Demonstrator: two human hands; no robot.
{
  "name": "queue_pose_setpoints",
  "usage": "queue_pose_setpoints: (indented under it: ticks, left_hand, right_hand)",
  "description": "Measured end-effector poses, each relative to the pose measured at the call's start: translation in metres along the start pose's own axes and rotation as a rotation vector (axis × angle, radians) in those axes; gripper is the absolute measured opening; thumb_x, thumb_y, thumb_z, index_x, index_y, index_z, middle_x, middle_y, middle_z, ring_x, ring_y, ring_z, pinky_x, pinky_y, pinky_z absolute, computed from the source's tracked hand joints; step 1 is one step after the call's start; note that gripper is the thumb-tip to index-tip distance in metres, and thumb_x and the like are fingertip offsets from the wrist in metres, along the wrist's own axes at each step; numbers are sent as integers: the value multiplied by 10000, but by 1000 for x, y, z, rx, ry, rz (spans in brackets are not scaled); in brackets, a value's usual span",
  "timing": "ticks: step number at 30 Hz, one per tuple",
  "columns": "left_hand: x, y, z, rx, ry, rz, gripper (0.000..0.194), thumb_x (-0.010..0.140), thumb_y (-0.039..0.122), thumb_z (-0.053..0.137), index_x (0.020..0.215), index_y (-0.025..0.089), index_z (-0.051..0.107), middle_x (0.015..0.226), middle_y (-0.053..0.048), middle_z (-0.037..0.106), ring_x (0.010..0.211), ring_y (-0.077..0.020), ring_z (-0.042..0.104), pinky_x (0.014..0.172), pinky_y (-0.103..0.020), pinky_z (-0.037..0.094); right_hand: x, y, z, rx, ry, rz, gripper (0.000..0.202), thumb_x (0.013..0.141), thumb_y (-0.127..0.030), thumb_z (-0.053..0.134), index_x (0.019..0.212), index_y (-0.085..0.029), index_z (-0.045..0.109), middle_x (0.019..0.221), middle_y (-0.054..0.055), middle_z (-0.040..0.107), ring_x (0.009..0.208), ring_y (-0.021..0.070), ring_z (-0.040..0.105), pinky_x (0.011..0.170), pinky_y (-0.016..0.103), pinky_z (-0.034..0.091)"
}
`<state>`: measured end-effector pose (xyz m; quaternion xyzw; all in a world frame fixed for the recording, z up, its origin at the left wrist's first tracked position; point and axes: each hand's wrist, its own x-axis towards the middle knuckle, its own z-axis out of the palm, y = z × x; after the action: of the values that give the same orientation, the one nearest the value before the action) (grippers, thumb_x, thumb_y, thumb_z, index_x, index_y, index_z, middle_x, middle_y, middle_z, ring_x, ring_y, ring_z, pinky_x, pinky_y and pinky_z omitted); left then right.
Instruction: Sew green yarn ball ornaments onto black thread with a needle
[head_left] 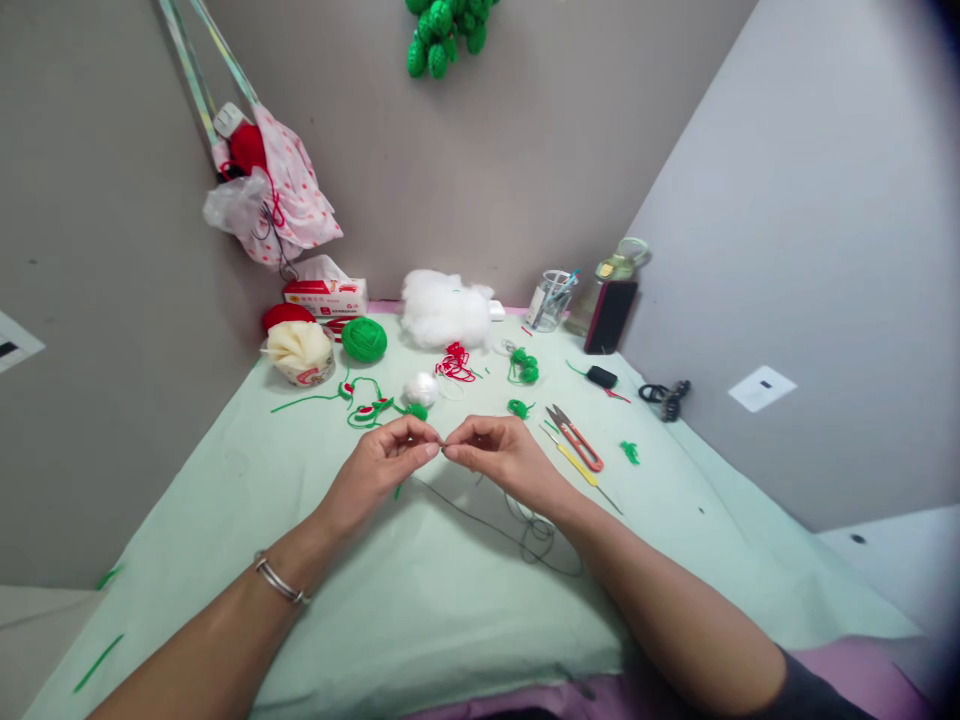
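My left hand and my right hand meet above the middle of the table, thumbs and forefingers pinched almost tip to tip. Between the fingertips shows a tiny dark bit, apparently part of the dark grey thread; its exact form is too small to tell. That thread trails below the hands and lies in loose loops near my right forearm. Just beyond my fingers are a small green crocheted piece and a white ball. Right of my right hand lie orange-handled thread snips and a yellow-handled crochet hook.
Behind stand a green yarn ball, white stuffing, a tissue box, a glass jar with pens and a leaning phone. Red yarn lies tangled mid-table. A polka-dot bag hangs at left.
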<state>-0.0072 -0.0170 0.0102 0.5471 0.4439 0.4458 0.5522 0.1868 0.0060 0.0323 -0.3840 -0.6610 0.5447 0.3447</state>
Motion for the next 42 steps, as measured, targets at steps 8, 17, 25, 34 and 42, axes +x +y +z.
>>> queue_pose_setpoints:
  ticks: [8, 17, 25, 34, 42]
  left_hand:
    - [0, -1, 1, 6, -8, 2, 270, 861, 464, 681, 879, 197, 646, 595, 68, 380, 543, -100, 279, 545, -279, 215]
    - [0, -4, 1, -93, 47, -17, 203, 850, 386, 694, 829, 195, 629, 551, 74, 322, 526, -94, 254, 515, -266, 188]
    - [3, 2, -5, -285, 95, -59, 223, 904, 406, 660, 902, 190, 603, 535, 83, 373, 484, -61, 250, 462, -165, 225]
    - [12, 4, -28, -607, 154, 27, 229, 836, 271, 769, 881, 159, 575, 864, 21, 587, 471, 5, 318, 383, -93, 273]
    - [16, 4, -41, -693, 152, 73, 191, 848, 143, 721, 811, 151, 534, 742, 54, 496, 446, 2, 345, 362, -92, 305]
  right_hand:
    - [-1, 1, 0, -26, -14, 0, 240, 797, -381, 744, 783, -143, 714, 663, -10, 598, 609, 101, 451, 581, 252, 353]
    - [-3, 5, 1, -114, -57, -10, 159, 835, -305, 692, 815, -147, 710, 718, 4, 615, 654, 117, 498, 623, 259, 399]
    - [1, -3, -9, -166, 37, -79, 140, 836, -285, 681, 780, -158, 700, 736, 4, 642, 660, 114, 511, 624, 252, 401]
    - [14, -2, -55, 140, 308, -93, 221, 728, -363, 810, 778, -167, 721, 630, -22, 591, 576, 97, 506, 576, 243, 415]
    - [19, -6, -105, 528, 561, -192, 295, 585, -289, 914, 726, -152, 695, 615, -41, 578, 567, 61, 523, 495, 150, 482]
